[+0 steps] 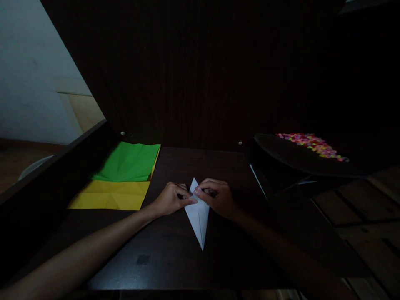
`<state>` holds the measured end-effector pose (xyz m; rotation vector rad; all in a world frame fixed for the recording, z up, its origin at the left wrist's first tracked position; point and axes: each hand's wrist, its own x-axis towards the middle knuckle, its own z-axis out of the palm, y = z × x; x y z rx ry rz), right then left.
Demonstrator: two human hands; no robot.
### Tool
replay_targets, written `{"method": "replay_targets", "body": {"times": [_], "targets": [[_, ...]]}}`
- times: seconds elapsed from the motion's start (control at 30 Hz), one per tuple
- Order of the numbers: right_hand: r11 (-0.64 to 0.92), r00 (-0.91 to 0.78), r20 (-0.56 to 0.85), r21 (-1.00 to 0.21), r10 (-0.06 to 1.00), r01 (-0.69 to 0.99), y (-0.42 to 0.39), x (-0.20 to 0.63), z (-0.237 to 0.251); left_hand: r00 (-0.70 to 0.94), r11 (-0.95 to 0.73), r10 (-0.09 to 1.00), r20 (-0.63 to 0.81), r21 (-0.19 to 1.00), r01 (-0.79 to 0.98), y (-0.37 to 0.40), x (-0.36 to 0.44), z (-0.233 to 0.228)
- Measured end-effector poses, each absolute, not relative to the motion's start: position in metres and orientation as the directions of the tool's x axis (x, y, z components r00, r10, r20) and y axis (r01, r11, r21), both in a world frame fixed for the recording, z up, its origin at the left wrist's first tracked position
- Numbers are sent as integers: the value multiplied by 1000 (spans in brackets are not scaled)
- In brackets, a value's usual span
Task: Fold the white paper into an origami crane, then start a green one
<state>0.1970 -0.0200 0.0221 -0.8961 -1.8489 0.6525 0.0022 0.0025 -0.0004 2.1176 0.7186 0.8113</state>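
Note:
A folded white sheet of paper (198, 221), shaped like a narrow kite with a crease down its middle, lies on the dark wooden table. Its long point faces me and a shorter point faces away. My left hand (175, 198) grips the paper's left side, thumb on top and the fingers curled behind. On the other side my right hand (217, 196) pinches the upper right part of the paper, its thumb and forefinger close to the centre crease. The two thumbs nearly meet over the middle. Parts of the fingers are hidden in shadow.
Left of my hands, a creased green sheet (128, 161) overlaps a yellow sheet (109, 195). A raised dark board (56, 166) edges the table's left side, and a tall dark panel (200, 75) stands behind. At right is a dark object with a colourful cluster (315, 143).

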Motion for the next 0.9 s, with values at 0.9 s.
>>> {"method": "replay_targets", "body": {"times": [0.9], "targets": [[483,-231,453,-871,861,94,-29,197,20,490,-656,700,519,738,157,-11,4,8]]}}
